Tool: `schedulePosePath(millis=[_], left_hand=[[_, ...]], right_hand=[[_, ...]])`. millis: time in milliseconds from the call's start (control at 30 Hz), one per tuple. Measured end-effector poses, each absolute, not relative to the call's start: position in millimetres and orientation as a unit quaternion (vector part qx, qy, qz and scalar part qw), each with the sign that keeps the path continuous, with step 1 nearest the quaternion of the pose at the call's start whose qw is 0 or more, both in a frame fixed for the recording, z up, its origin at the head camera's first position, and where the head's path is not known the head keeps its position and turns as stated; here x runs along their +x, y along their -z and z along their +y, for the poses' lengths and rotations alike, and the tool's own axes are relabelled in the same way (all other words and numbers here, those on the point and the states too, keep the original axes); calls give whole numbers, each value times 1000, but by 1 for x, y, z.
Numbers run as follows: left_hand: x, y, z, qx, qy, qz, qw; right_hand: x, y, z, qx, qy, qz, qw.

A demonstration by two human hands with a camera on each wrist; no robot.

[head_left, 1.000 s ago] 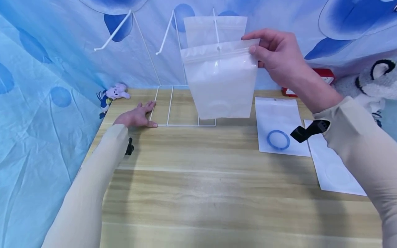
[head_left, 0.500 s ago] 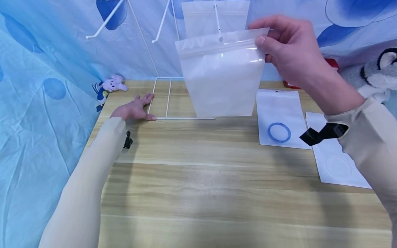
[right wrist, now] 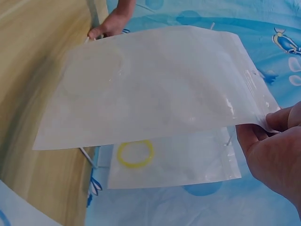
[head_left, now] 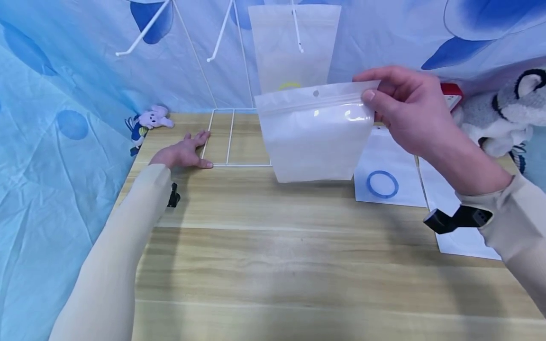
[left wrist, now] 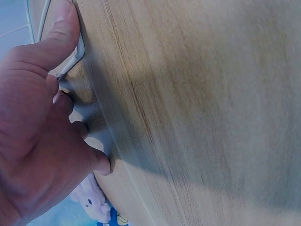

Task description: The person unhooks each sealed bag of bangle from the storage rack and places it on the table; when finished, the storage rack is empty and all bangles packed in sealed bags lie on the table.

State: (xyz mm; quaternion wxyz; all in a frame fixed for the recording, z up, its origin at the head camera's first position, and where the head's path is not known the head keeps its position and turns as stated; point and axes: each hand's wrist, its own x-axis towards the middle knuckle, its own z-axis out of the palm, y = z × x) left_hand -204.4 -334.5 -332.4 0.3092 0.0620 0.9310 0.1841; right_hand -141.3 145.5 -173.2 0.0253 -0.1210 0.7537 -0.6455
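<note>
My right hand (head_left: 405,106) pinches the top right corner of a white zip-lock bag (head_left: 315,137), thumb in front. The bag hangs free in front of the rack's right hook (head_left: 297,28), its punched hole apart from the hook tip. On that hook hangs another white zip-lock bag (head_left: 294,52), with a yellow ring (right wrist: 135,154) showing through in the right wrist view. My left hand (head_left: 181,151) rests with spread fingers at the left corner of the white wire rack (head_left: 241,165); in the left wrist view its thumb (left wrist: 59,35) lies along the wire.
A zip-lock bag with a blue ring (head_left: 382,184) lies on the wooden table (head_left: 273,265), beside another white bag (head_left: 465,244). Two more rack hooks, one a middle hook (head_left: 219,38), stand left. Plush toys sit at both back corners, including a grey one (head_left: 499,109).
My right hand has drawn the front bag off the right hook and moved it down and toward me. The left hand stays at the rack's corner.
</note>
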Motion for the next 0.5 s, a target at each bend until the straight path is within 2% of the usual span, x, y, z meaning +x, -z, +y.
schedulePosePath(millis=[267,500], left_hand=[[-203,331,-335,59,-189,931,308],[-204,334,-336,57,-189,931,308]], right_hand=[[-127,184,150,-111,687,717,41],[-105,192,156,-109,700,702,78]])
